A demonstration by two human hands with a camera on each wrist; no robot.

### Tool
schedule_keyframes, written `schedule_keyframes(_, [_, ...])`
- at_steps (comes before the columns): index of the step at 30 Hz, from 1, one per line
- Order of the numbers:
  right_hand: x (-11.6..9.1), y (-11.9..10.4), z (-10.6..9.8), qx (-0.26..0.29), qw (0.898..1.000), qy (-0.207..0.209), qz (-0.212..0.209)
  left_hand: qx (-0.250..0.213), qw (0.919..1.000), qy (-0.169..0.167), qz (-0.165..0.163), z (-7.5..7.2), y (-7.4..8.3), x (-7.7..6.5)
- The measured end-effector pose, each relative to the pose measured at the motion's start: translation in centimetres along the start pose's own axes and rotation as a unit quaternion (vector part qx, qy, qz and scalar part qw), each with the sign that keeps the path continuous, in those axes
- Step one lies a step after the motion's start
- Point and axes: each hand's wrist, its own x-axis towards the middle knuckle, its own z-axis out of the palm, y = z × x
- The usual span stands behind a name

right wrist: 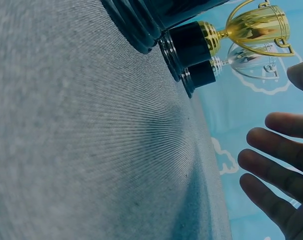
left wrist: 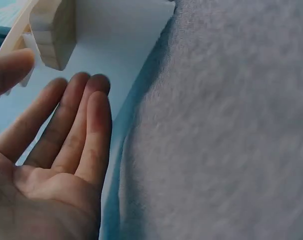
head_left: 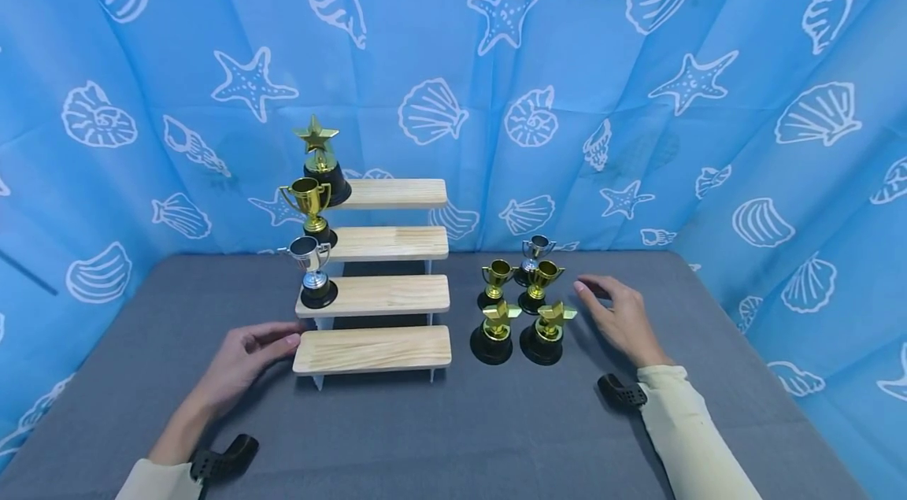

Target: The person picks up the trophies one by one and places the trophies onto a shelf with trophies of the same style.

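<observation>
My left hand (head_left: 244, 362) is beside the left end of the lowest wooden step (head_left: 372, 349), fingers extended and holding nothing; in the left wrist view its palm faces the step's end. My right hand (head_left: 620, 319) holds nothing either, its fingers loosely extended right of a group of small trophies. That group has two gold star trophies (head_left: 494, 331) in front, two gold cups (head_left: 544, 279) behind them and a silver cup (head_left: 536, 250) at the back. On the stepped stand's left side are a gold star trophy (head_left: 322, 161), a gold cup (head_left: 309, 201) and a silver cup (head_left: 310, 260), one per upper step.
A grey cloth (head_left: 453, 437) covers the table under the stand and trophies. Behind hangs a blue curtain (head_left: 453, 35) with white shells and starfish. Black devices (head_left: 225, 459) are strapped to both wrists.
</observation>
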Motion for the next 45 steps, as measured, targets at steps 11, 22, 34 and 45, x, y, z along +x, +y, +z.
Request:
schedule_keyframes(11, [-0.1,-0.4,-0.3,0.006,1.000,-0.004,0.012,-0.115,0.9907,-0.067,0.026,0.1,-0.8,-0.5])
schedule_keyframes(22, [0.0,-0.4,-0.5,0.015,1.000,-0.008,0.013,-0.148,0.9850,-0.080,0.036,0.4,-0.9,-0.8])
schedule_keyframes(34, [0.3,-1.2,-1.3,0.105,0.994,-0.027,0.016,-0.162,0.9818,-0.085,0.050,0.2,-1.5,-0.6])
schedule_keyframes(45, [0.0,-1.6,-2.2,0.240,0.962,-0.125,-0.039,-0.158,0.9827,-0.085,0.046,0.1,-1.6,-0.7])
